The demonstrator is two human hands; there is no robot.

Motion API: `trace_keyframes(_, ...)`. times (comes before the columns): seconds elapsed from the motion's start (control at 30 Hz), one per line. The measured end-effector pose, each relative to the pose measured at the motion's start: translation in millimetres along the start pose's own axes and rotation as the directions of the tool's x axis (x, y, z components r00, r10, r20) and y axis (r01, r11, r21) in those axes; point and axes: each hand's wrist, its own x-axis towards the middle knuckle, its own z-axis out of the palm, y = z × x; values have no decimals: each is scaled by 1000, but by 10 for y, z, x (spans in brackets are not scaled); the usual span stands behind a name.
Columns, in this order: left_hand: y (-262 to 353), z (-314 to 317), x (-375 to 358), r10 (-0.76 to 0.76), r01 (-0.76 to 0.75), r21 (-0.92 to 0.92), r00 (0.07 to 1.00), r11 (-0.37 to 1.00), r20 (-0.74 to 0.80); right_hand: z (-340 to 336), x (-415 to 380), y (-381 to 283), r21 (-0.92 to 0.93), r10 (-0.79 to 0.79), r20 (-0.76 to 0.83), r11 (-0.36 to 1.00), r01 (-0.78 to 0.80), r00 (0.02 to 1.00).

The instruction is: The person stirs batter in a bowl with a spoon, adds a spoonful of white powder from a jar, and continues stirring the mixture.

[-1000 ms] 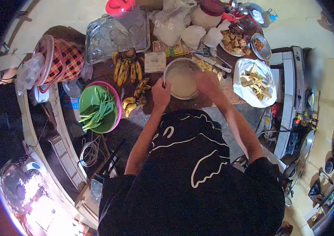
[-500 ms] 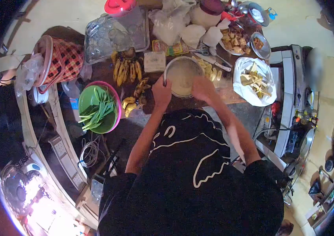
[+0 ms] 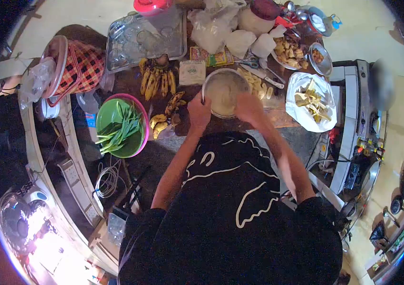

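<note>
A round metal bowl (image 3: 222,95) with a pale beige mixture stands at the table's near edge. My left hand (image 3: 199,113) is closed on its left rim. My right hand (image 3: 248,109) is at the bowl's right near side, fingers curled; whatever it grips, if anything, is hidden. Sliced banana pieces (image 3: 257,85) and a knife (image 3: 263,77) lie just right of the bowl. To its left are a small paper-wrapped box (image 3: 192,72), a bunch of bananas (image 3: 156,83) and some loose bananas (image 3: 160,124).
A green basin (image 3: 116,147) with leaves and a glass tray (image 3: 178,47) are on the left. At the right lie a white-lined dish of peels (image 3: 328,114), a plate of fried food (image 3: 290,53) and a small metal bowl (image 3: 325,61). Plastic bags (image 3: 211,33) stand behind.
The view has shifted slightly, so the table's things appear a little farther right. My right hand has moved slightly beside the bowl; my left hand keeps its hold on the rim.
</note>
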Motion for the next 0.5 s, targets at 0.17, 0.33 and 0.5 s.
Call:
trace_keyframes(0.17,-132,57,-4,10,-13,64,999,998,46,-3,-31,-47,-41,-37,-203,999,29,978)
trace_keyframes(0.33,-74,37,-12,120,-121,-13,992,993,-50,-45,4,120,-91,67,-262,991,-94,963)
trace_keyframes(0.5,-58,0,-1,19,-19,-1,1000,1000,20,-68,-84,203,-207,14,-219,976,-60,976)
